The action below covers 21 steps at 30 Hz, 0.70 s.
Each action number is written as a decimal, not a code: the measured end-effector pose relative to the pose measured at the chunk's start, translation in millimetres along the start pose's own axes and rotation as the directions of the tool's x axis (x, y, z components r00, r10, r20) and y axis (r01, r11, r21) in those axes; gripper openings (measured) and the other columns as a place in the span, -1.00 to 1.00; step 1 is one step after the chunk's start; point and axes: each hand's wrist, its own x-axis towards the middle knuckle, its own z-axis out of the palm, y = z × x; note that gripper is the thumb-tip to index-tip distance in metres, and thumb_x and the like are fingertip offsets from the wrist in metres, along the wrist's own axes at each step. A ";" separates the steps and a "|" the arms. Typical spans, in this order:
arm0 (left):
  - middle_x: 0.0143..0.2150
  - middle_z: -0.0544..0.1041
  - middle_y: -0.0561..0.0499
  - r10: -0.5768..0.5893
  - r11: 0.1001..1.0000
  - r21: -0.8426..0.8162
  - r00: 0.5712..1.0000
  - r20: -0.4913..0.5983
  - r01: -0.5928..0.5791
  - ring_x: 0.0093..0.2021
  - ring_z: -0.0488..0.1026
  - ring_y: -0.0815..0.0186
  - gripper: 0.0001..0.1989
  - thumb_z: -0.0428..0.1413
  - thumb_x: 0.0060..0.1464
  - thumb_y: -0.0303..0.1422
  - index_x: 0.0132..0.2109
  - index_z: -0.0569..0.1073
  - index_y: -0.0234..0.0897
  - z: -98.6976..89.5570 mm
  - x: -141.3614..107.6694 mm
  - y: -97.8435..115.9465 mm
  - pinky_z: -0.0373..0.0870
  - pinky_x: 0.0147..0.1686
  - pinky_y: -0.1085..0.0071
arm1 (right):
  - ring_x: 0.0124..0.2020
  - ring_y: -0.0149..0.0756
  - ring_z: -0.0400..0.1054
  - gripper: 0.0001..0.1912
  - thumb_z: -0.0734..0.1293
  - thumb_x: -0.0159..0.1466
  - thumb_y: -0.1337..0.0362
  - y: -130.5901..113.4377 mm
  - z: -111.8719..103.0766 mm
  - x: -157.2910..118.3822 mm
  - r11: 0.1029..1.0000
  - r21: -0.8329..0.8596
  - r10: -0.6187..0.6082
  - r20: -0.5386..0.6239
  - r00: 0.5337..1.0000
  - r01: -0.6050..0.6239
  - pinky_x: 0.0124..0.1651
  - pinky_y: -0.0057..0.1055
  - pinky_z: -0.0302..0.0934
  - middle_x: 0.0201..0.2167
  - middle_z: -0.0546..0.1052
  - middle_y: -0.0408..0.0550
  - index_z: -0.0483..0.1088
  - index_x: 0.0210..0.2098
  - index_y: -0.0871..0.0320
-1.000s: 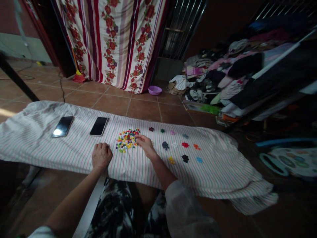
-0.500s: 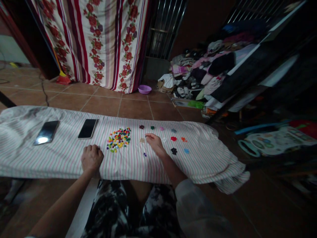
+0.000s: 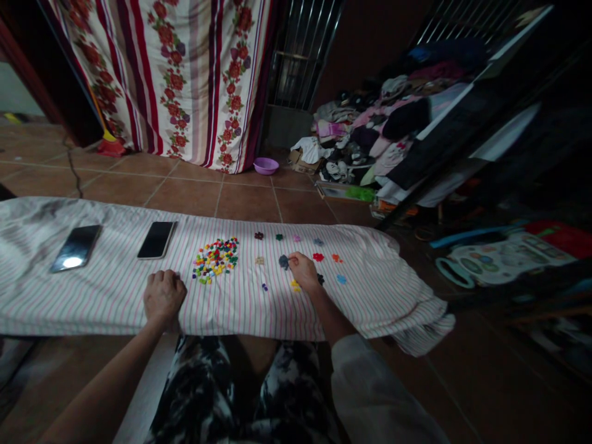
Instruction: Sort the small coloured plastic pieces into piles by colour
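My right hand [image 3: 303, 271] is over the striped cloth, thumb and fingers pinched at the edge of a small dark grey cluster of pieces [image 3: 283, 263]. Whether a piece is between the fingertips is too small to see. Yellow pieces [image 3: 295, 285] lie just below that hand, and black ones [image 3: 320, 279] are partly covered by its wrist. My left hand [image 3: 163, 296] rests on the cloth with fingers curled in, beside a mixed heap of small colourful pieces [image 3: 216, 260]. Tan [image 3: 259, 261] and purple [image 3: 264, 287] pieces lie between heap and right hand.
Two phones [image 3: 157, 240] [image 3: 76, 248] lie on the left of the striped cloth [image 3: 115, 296]. Red [image 3: 318, 257], orange [image 3: 337, 258] and blue [image 3: 341, 279] clusters sit to the right. Beyond are a purple basin [image 3: 266, 165] and piled clothes [image 3: 365, 132].
My right hand has moved right, from beside the tan pieces to the dark grey cluster, uncovering the grey and yellow pieces. My left hand stays on the cloth. The view has shifted slightly.
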 end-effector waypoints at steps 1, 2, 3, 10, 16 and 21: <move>-0.26 0.47 -0.18 0.002 1.000 0.003 1.000 -0.001 -0.002 -0.13 0.32 0.08 -0.77 -0.10 0.14 -0.32 -0.26 0.42 -0.28 0.3 0.0 -0.1 0.27 -0.14 0.21 | -0.28 -0.28 0.46 -0.78 0.25 0.16 0.40 -0.7 1.2 -0.2 1.000 -0.015 -0.003 -0.003 1.000 0.002 -0.16 -0.40 0.26 -0.34 0.60 -0.08 0.51 -0.30 0.10; -0.26 0.47 -0.18 0.004 1.000 0.005 1.000 -0.003 -0.004 -0.12 0.32 0.08 -0.78 -0.10 0.14 -0.32 -0.25 0.42 -0.28 0.5 -0.1 -0.1 0.27 -0.14 0.22 | -0.28 -0.28 0.46 -0.78 0.25 0.16 0.40 -1.2 2.5 -0.4 1.000 -0.024 -0.001 -0.004 1.000 0.001 -0.16 -0.40 0.25 -0.32 0.61 -0.08 0.52 -0.29 0.10; -0.26 0.47 -0.18 0.006 1.000 0.005 1.000 -0.005 -0.006 -0.12 0.32 0.08 -0.78 -0.10 0.15 -0.32 -0.25 0.42 -0.28 0.6 -0.1 0.0 0.27 -0.14 0.22 | -0.27 -0.28 0.46 -0.77 0.25 0.16 0.41 -1.6 3.6 -0.6 1.000 -0.028 0.001 -0.004 1.000 -0.001 -0.16 -0.40 0.25 -0.31 0.61 -0.08 0.52 -0.29 0.10; -0.26 0.47 -0.18 0.000 1.000 0.006 1.000 0.008 0.000 -0.12 0.31 0.07 -0.79 -0.09 0.14 -0.33 -0.25 0.42 -0.27 -0.7 -0.1 1.1 0.27 -0.15 0.21 | -0.23 -0.28 0.47 -0.74 0.22 0.19 0.41 -3.6 5.5 0.7 1.000 -0.009 -0.013 -0.001 1.000 0.013 -0.11 -0.39 0.27 -0.25 0.62 -0.06 0.54 -0.29 0.09; -0.25 0.47 -0.18 -0.003 1.000 0.007 1.000 0.009 0.003 -0.13 0.31 0.07 -0.79 -0.10 0.16 -0.32 -0.26 0.41 -0.27 0.3 -0.1 0.1 0.25 -0.15 0.21 | -0.22 -0.26 0.47 -0.73 0.21 0.20 0.38 -3.2 2.6 1.0 1.000 0.025 -0.009 -0.032 0.999 0.010 -0.09 -0.36 0.29 -0.26 0.62 -0.05 0.55 -0.28 0.10; -0.29 0.46 -0.18 0.017 1.000 0.005 0.999 -0.026 -0.017 -0.13 0.32 0.07 -0.80 -0.10 0.18 -0.33 -0.28 0.40 -0.26 2.1 -0.2 0.4 0.23 -0.17 0.22 | -0.20 -0.24 0.46 -0.73 0.21 0.19 0.36 -8.8 3.9 7.0 0.997 0.054 -0.053 -0.082 0.995 0.058 -0.05 -0.32 0.30 -0.25 0.61 -0.05 0.55 -0.29 0.08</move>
